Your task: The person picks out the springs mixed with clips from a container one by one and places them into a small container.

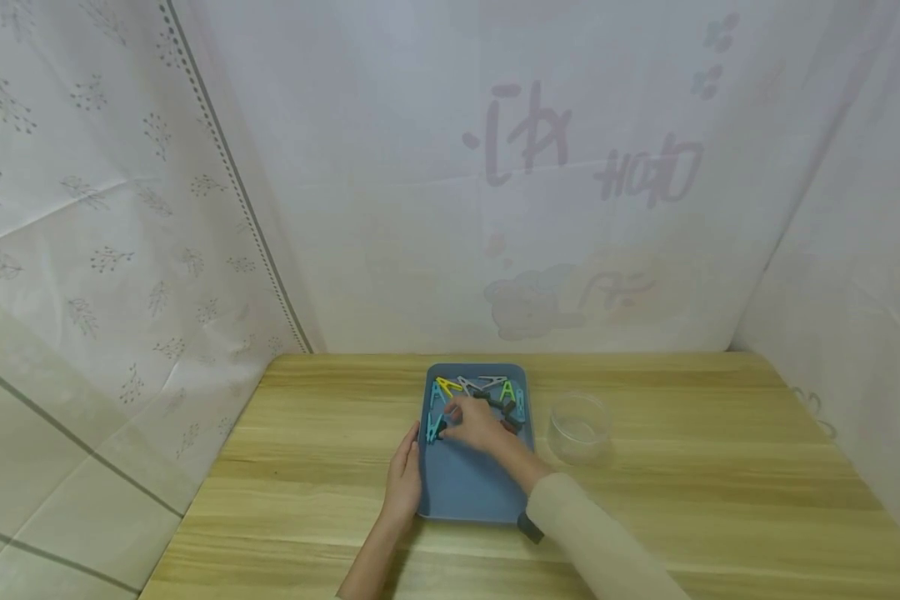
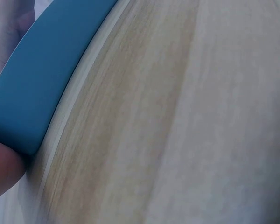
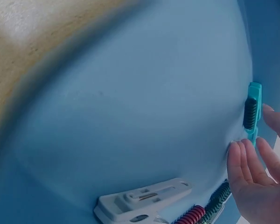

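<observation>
A blue tray (image 1: 468,487) holds several clothespins in its far half. My left hand (image 1: 402,483) rests along the tray's left side; in the left wrist view a fingertip (image 2: 4,168) touches the tray wall's lower edge. My right hand (image 1: 474,423) reaches over the tray, thumb and fingers apart. In the right wrist view its fingertips (image 3: 245,154) are right at a teal clothespin (image 3: 255,95) with a dark spring, beside the tray wall. A light grey clothespin (image 3: 140,200) lies near that hand. Yellow (image 1: 447,386) and green (image 1: 507,390) clothespins lie toward the far end.
A clear round bowl (image 1: 579,427) stands on the wooden table (image 1: 690,483) to the right of the tray. A pale printed curtain (image 1: 390,208) hangs behind the table's back edge, with more at both sides. A dark block (image 1: 529,527) shows by the right sleeve.
</observation>
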`<state>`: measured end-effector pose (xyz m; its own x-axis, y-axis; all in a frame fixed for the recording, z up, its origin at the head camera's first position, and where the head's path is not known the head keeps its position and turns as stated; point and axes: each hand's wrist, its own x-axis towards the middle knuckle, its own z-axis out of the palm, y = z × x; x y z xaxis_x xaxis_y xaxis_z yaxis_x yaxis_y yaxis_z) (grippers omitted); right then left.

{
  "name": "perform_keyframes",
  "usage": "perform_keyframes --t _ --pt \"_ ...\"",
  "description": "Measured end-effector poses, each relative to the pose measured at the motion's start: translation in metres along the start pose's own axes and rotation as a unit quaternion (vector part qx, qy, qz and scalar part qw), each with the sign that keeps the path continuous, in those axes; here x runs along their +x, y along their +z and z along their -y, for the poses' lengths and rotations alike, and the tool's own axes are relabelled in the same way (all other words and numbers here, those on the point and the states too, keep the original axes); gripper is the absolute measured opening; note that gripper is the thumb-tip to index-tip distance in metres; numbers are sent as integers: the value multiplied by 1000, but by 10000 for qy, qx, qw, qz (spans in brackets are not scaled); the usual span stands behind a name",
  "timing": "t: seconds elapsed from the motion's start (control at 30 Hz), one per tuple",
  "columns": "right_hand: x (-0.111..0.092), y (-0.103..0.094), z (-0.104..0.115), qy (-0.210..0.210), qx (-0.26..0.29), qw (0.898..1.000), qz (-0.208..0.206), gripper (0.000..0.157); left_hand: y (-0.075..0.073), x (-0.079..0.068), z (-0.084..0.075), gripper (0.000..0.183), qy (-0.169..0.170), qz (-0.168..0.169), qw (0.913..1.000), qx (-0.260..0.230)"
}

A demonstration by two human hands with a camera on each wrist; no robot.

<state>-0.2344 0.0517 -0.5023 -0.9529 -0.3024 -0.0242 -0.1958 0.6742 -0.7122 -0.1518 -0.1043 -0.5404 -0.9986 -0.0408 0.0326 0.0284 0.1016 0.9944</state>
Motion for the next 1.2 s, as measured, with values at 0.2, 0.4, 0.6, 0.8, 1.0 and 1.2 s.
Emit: perform_keyframes --t 0.2,0.4,0.6,0.8,1.0,1.2 --pt "2 3 -3 -98 -124 9998 -94 31 0 1 0 47 -24 1 10000 -69" --pt "3 5 -3 -249 -276 9993 -64 28 1 0 -2 47 -38 11 10000 -38" --pt "2 11 -1 -149 -601 9981 10 30 1 -1 -3 47 -87 32 10000 26" --pt "1 12 3 5 -816 9967 11 30 2 -1 -3 48 -49 33 10000 64" --pt "2 8 1 -95 -750 9971 -30 30 3 -3 -4 48 31 38 10000 43" --pt "0 2 4 -85 -771 9970 78 31 2 -4 -5 47 -36 -6 10000 9"
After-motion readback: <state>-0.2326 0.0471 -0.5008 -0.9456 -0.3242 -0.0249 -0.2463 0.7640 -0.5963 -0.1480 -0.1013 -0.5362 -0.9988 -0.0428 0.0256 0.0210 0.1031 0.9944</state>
